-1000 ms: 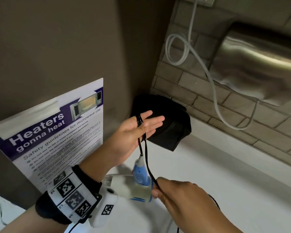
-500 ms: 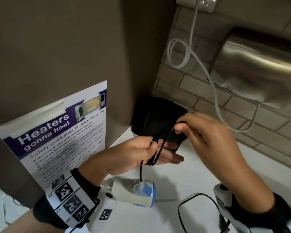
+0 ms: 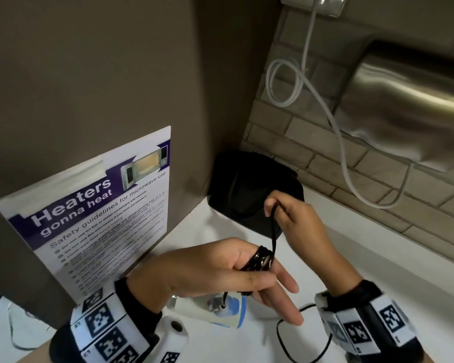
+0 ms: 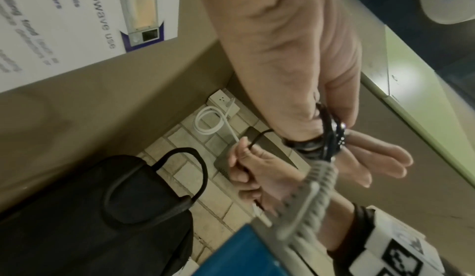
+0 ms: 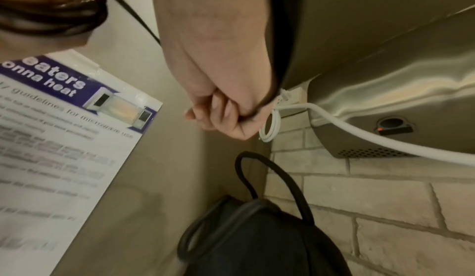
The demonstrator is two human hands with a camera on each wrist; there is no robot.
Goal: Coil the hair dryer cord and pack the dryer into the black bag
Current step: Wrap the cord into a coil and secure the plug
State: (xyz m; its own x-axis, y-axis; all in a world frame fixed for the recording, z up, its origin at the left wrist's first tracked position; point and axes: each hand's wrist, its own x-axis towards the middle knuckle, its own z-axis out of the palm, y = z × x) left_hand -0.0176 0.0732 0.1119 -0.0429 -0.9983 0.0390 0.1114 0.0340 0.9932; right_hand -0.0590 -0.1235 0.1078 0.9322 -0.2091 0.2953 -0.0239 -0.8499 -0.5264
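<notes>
Far left, a white-and-purple printed microwave safety notice (image 3: 95, 205) is fixed to the brown wall panel. Next, the left hand (image 3: 220, 268) is held flat above the white bench (image 3: 378, 258), fingers extended, with several turns of the thin black hair dryer cord (image 3: 260, 258) wound around the fingers; its grip is therefore relaxed and serves as a former, not a clamp. Beneath that hand the white hair dryer with blue end cap (image 3: 220, 310) lies on the bench, its ribbed grey strain relief (image 4: 316, 189) leading up into the coil. Behind, in the corner, the black fabric bag with loop handle (image 3: 247, 187) stands against the tiled wall; whether its mouth is open cannot be determined. To the right, the right hand (image 3: 291, 218) pinches the cord between thumb and fingers, drawing a short run taut from the coil. A slack loop of cord remains on the bench near the right wrist. Assessment: coiling is under way, packing not begun. To do this well, each new turn should be laid beside the last under even, light tension, the right hand sliding along to feed slack, and sharp bending at the strain relief avoided. Far right, a stainless steel wall-mounted unit (image 3: 404, 100) and its white cable (image 3: 333, 121) play no part.
</notes>
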